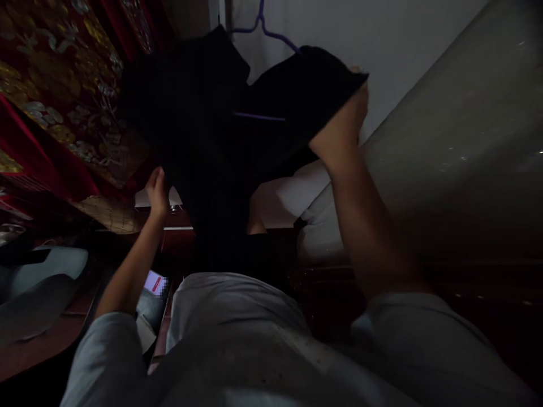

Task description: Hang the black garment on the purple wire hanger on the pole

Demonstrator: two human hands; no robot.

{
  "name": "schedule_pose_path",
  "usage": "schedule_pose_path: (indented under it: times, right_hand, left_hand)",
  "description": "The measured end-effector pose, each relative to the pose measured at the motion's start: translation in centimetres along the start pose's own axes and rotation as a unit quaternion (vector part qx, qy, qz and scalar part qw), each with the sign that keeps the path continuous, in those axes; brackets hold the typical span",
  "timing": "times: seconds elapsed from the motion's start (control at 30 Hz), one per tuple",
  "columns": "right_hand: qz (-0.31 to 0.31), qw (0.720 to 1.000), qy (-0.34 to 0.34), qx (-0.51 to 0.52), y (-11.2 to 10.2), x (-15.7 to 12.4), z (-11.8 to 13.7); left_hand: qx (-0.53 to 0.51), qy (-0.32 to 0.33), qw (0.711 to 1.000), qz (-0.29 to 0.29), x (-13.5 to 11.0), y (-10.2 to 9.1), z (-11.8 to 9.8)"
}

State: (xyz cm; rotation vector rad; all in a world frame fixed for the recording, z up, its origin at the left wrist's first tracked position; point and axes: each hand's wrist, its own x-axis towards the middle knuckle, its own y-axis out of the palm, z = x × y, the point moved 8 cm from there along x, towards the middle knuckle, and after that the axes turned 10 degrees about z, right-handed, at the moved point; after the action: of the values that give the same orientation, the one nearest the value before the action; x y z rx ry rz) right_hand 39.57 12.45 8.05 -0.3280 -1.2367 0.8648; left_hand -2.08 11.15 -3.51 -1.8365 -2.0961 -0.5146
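Note:
In front of me a black shirt (199,130) hangs from a purple hanger (259,25). The hanger's lower bar also shows through the open neck. My right hand (345,121) is closed on the shirt's sleeve at the upper right, pulling it out to the side; the fingertips are mostly behind the cloth. Lower down on the left, my left hand (158,192) has its fingers pressed together at the shirt's side edge. Dim light hides the folds and seams of the dark fabric.
Red cloth with gold and silver embroidery (63,73) hangs at the left. A large pale, shiny covered surface (458,147) slopes along the right, beside a whitish wall (382,34). Below my left forearm lies a lit phone (155,282). Grey-blue padded shapes (46,271) stand farther left.

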Motion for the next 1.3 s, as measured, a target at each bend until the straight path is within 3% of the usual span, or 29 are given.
schedule_pose_path:
  times: [0.1,0.17,0.23,0.3,0.43,0.53,0.6,0.63,0.7,0.77,0.83,0.9,0.97,1.0,1.07,1.17,1.23,1.3]
  right_hand:
    - [0.013,0.999,-0.041,-0.001,-1.8,-0.5,3.1]
    - [0.025,0.996,-0.084,0.008,-2.2,-1.5,4.5]
    - [0.037,0.995,-0.089,0.014,-2.2,-2.6,4.6]
    - [0.048,0.995,-0.082,0.024,-1.8,-3.9,4.0]
    - [0.023,0.993,-0.06,0.097,0.5,-7.7,3.2]
    - [-0.051,0.977,0.031,0.203,4.6,-11.4,2.9]
    - [-0.075,0.949,0.122,0.281,9.0,-13.6,2.9]
    - [-0.049,0.934,0.166,0.313,11.6,-14.5,3.2]
    - [0.087,0.901,0.227,0.359,17.0,-15.8,4.4]
    - [0.228,0.85,0.274,0.387,20.9,-17.9,5.4]
    - [0.307,0.803,0.315,0.402,22.2,-20.7,5.6]
    - [0.332,0.773,0.347,0.415,22.1,-23.4,5.4]
    - [0.345,0.748,0.366,0.434,21.5,-25.6,5.3]
    - [0.35,0.735,0.369,0.448,21.1,-26.4,5.5]
    - [0.356,0.716,0.364,0.477,20.4,-26.9,6.3]
    - [0.35,0.707,0.34,0.512,19.2,-26.3,7.5]
    - [0.338,0.711,0.325,0.524,18.3,-25.7,8.0]
    - [0.326,0.716,0.315,0.531,17.5,-25.4,8.2]
  left_hand:
    - [0.057,0.126,0.977,-0.164,-3.6,-1.1,-2.0]
    - [0.073,0.186,0.964,-0.178,-5.1,-0.3,-3.6]
    - [0.049,0.188,0.97,-0.147,-5.4,0.7,-4.1]
    - [0.012,0.129,0.986,-0.108,-4.8,1.5,-3.2]
    - [-0.038,-0.062,0.997,-0.036,-4.4,2.7,1.2]
    - [-0.043,-0.13,0.99,-0.038,-6.0,2.9,3.6]
    - [-0.047,-0.144,0.987,-0.05,-7.4,2.9,4.3]
    - [-0.051,-0.148,0.986,-0.054,-8.0,2.9,4.5]
    - [-0.049,-0.156,0.985,-0.058,-9.1,2.7,4.8]
    - [-0.027,-0.155,0.986,-0.062,-9.9,2.3,4.7]
    - [0.023,-0.114,0.99,-0.085,-10.6,1.4,3.9]
    - [0.118,-0.019,0.981,-0.151,-11.9,0.5,1.9]
    - [0.243,0.081,0.942,-0.216,-14.1,0.9,0.0]
    - [0.296,0.114,0.923,-0.219,-15.2,1.8,-0.4]
    - [0.35,0.131,0.917,-0.138,-16.3,4.8,0.4]
    - [0.33,0.089,0.939,0.037,-17.2,9.5,4.0]
    - [0.311,0.058,0.944,0.093,-17.5,11.2,6.0]
    - [0.308,0.041,0.944,0.114,-17.3,11.9,6.9]
